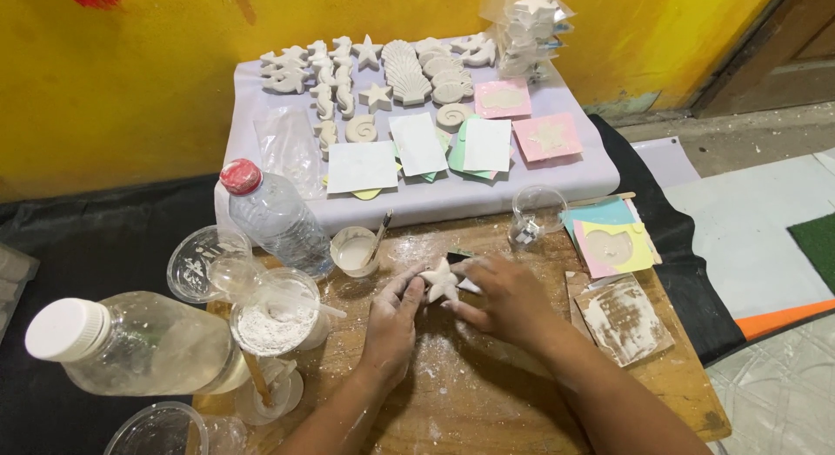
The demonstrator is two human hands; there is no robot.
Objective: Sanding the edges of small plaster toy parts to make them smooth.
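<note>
In the head view, both hands met over a white plaster starfish near the middle of the wooden surface. The left hand lay with its fingers curled against the left side of the starfish and held it there. The right hand closed its fingers on the right side of the same starfish, so the piece was gripped between the two hands, just above the wood. Both hands were dusted with white powder, and powder was also spread on the wood around them.

Just behind the hands stood a small cup of white paste with a stick leaning in it. To the left of it lay a clear water bottle with a red cap, and nearer to the camera a large bottle with a white cap lay on its side. Between them stood a clear cup of white powder and an empty clear cup.

To the right of the hands lay a pile of coloured foam moulds and a brown card smeared with white.

Further back, a pale lilac board carried many finished white casts in shapes of shells, seahorses and stars, some white sheets and two pink moulds. Behind the board was a yellow wall.
</note>
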